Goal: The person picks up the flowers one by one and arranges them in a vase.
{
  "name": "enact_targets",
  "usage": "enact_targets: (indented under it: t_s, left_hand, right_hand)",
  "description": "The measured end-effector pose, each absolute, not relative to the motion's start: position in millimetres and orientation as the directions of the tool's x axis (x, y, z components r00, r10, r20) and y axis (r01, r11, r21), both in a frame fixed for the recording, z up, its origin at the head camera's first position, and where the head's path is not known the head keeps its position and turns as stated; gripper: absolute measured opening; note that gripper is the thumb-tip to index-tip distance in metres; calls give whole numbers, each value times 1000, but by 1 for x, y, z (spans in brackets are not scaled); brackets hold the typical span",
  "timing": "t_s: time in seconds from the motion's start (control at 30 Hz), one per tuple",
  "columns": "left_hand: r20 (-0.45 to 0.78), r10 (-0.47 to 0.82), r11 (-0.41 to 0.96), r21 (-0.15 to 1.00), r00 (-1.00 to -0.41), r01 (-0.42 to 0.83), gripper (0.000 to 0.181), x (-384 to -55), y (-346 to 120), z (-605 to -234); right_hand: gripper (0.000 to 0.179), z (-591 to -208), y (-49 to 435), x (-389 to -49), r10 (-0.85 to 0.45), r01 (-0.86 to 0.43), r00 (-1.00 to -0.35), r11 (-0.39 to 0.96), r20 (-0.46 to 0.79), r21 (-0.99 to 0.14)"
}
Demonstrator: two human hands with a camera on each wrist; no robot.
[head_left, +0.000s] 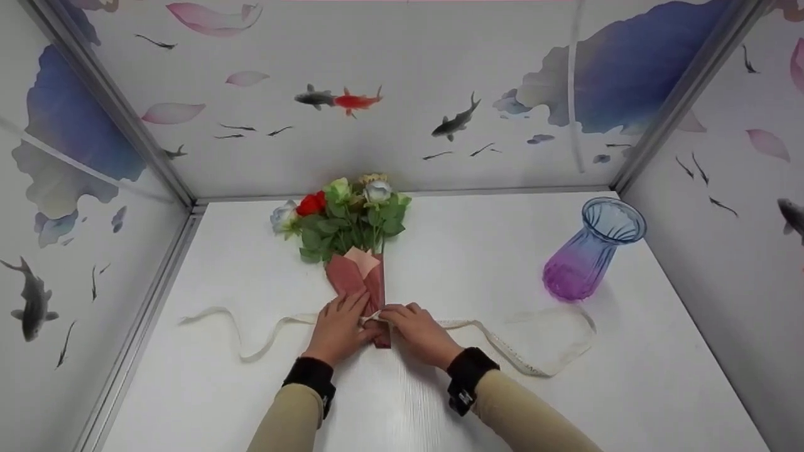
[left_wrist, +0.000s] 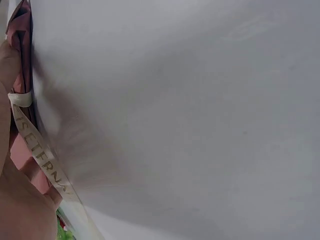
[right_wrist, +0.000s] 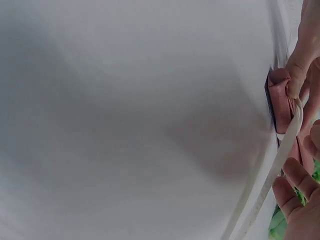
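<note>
A bouquet of artificial flowers (head_left: 352, 216) in dark pink wrapping paper (head_left: 345, 273) lies with its blooms toward the back. A cream ribbon (head_left: 521, 361) with printed lettering passes round the narrow wrapped part and trails out to both sides. My left hand (head_left: 339, 329) grips that part from the left, its thumb pressed near the ribbon crossing, as the right wrist view shows. On the other side, my right hand (head_left: 421, 333) touches the ribbon near the crossing. Its fingers (right_wrist: 287, 195) look loosely parted beside the ribbon in the right wrist view.
At the right stands a glass vase (head_left: 593, 251), blue above and purple below. The white table (head_left: 452, 251) is bordered by panels printed with fish and petals, set in metal frames (head_left: 182, 179). Ribbon tails lie across the tabletop on both sides.
</note>
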State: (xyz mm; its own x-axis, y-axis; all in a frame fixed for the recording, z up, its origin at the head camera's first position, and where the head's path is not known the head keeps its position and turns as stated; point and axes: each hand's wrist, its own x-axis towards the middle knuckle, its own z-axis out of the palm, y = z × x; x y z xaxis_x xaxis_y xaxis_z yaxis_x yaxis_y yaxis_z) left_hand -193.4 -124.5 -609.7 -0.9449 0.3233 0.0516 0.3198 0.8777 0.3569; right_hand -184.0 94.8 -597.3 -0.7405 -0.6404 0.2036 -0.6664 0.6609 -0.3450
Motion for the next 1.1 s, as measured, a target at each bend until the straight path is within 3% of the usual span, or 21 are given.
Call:
enact_targets:
  t_s: [0.27, 0.57, 0.77, 0.93, 1.1]
  left_hand:
    - [70, 343, 871, 349, -937, 345, 75, -194, -124, -610]
    - [42, 328, 885, 336, -944, 322, 73, -195, -125, -610]
    - [49, 342, 879, 335, -938, 338, 75, -194, -124, -608]
    - [62, 347, 884, 313, -936, 348, 74, -194, -125, -607]
    - [71, 350, 882, 312, -934, 354, 75, -194, -126, -608]
  right_hand:
    - [35, -604, 73, -184, -613, -636, -771, 735, 172, -235]
    - [38, -598, 61, -188, -575, -586, -809, 768, 127, -258]
    - [27, -600, 57, -192, -509, -508, -855, 782, 100, -362]
    - [32, -600, 57, -195, -481, -466, -874, 791, 66, -397]
    - [30, -600, 56, -194, -494, -498, -864, 817, 93, -290]
